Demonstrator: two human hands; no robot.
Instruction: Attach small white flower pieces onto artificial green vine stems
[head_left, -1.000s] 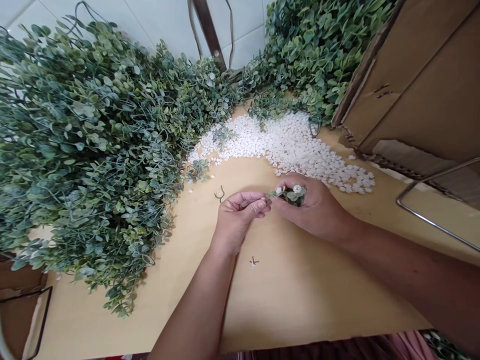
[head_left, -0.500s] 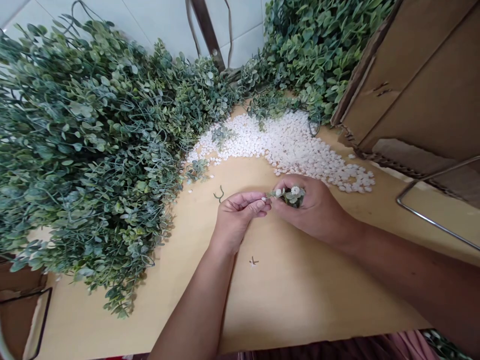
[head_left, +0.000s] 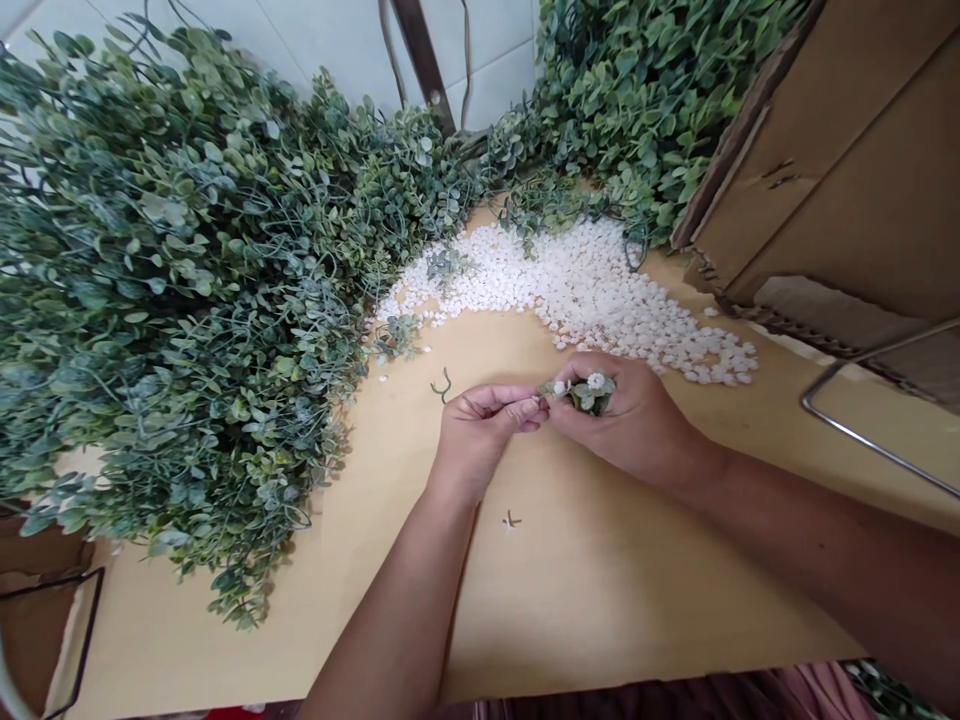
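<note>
Apparently it weighs next to nothing, this leafy sprig point(head_left: 587, 398) with its small white blossoms, held above the table point(head_left: 585, 600) just short of the white flower heads point(head_left: 592, 285) heaped there. From where I stand, the right hand point(head_left: 626, 415) is curled around its leafy part, leaves and two blossoms poking out over the thumb. The left hand point(head_left: 487, 425) has thumb and fingers pinched together on the sprig's thin end, close against the right; whether a loose bit sits in that pinch too is too small to tell.

I'd guess at plastic: leaves soft and springy, the stem bendy but firm enough to push against, nothing much slippery about it. The blossoms look the delicate part, probably easy to crush or knock off, so the stem seems the best place to take hold, just beside the tip, with the leaves folded loosely in the palm. The curved green stem piece point(head_left: 442, 388) lying near the left hand looks similarly thin, and I'd expect it to flex.
</note>
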